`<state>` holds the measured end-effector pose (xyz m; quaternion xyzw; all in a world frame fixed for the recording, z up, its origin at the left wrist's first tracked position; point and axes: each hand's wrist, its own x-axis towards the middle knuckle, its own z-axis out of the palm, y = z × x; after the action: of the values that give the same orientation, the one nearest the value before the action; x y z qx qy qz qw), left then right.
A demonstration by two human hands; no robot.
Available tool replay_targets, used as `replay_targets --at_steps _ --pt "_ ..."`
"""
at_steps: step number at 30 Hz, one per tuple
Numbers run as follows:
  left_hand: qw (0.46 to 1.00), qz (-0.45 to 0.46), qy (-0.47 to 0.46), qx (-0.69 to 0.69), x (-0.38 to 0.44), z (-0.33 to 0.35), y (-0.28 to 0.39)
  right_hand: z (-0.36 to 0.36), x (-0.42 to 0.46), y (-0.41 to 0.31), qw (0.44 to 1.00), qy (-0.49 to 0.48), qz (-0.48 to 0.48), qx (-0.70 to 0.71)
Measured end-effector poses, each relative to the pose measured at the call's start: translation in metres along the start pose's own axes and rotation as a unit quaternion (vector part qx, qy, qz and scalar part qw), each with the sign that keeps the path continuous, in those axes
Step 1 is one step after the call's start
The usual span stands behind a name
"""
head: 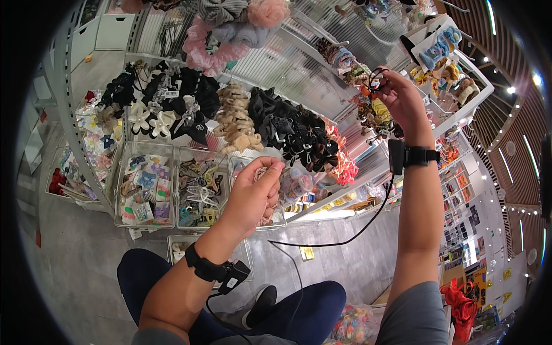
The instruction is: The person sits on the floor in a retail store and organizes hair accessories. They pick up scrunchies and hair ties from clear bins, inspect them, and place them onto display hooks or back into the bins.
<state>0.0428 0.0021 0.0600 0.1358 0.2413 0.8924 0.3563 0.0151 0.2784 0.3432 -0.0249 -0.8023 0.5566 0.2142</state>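
My left hand (248, 196) is closed around a bunch of pinkish braided hair ties (266, 215), partly hidden by the fingers. It is over the wire baskets below the display rack. Higher up on the right, my right hand (399, 95) pinches a thin black hair tie (373, 82) with its fingertips, beside hooks hung with several hair ties. Close by it hangs a cluster of yellow and brown hair accessories (377, 110). Rows of black scrunchies (276, 114) and a tan fluffy scrunchie row (236, 118) hang beyond my left hand.
A wire basket of carded hair clips (146, 185) and one of claw clips (200, 189) stand below the rack. Pink and grey scrunchies (211, 51) hang above. Metal hooks (340, 43) jut out. A black cable (336, 245) runs from my right wrist device. A bag of colourful items (355, 323) lies on the right.
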Motion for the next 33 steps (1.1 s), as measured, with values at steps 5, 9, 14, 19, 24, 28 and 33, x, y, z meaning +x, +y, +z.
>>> replay_targets --at_steps 5,9,14,19,24,28,33 --pt "1.0 -0.015 -0.014 -0.004 0.003 0.001 -0.001 0.002 0.022 -0.001 0.99 -0.046 0.12 0.055" --pt "0.999 -0.03 -0.004 -0.036 -0.001 0.006 0.001 0.032 -0.024 -0.001 0.979 0.158 -0.117 -0.045" --pt "0.984 -0.079 -0.074 -0.143 0.003 -0.021 -0.009 0.108 -0.186 0.09 0.968 0.004 -0.176 -0.176" --pt "0.99 -0.119 -0.004 -0.079 0.0 -0.03 -0.034 0.155 -0.264 0.144 0.947 -0.049 -0.127 -0.29" --pt "0.983 -0.168 0.061 -0.043 -0.007 -0.036 -0.062 0.15 -0.281 0.203 0.965 -0.015 -0.069 -0.254" --pt "0.978 -0.201 0.057 -0.005 -0.006 -0.055 -0.08 0.131 -0.283 0.222 0.972 -0.058 -0.053 -0.222" --pt "0.971 -0.22 0.051 -0.073 -0.007 -0.063 -0.09 0.108 -0.28 0.25 0.994 -0.077 0.066 -0.031"
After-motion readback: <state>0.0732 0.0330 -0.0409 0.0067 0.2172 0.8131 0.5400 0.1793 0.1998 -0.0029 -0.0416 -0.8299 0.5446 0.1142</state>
